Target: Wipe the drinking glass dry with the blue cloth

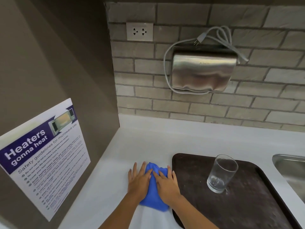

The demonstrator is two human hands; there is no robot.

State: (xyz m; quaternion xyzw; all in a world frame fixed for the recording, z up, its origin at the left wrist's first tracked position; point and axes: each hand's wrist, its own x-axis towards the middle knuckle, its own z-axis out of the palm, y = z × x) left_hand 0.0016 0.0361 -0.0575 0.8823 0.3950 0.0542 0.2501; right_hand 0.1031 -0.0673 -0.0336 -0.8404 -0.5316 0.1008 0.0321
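A clear drinking glass (222,173) stands upright on a dark brown tray (247,204), towards the tray's far side. The blue cloth (154,199) lies folded on the white counter just left of the tray. My left hand (139,180) rests flat on the cloth's left part, fingers spread. My right hand (165,183) lies flat on its right part, beside the tray's left rim. Neither hand grips the cloth, and both are well to the left of the glass.
A white counter (115,171) runs to a brick wall with a steel hand dryer (203,73) and a socket (139,31). A steel sink (292,171) sits at the right. A microwave safety poster (42,154) hangs on the left wall.
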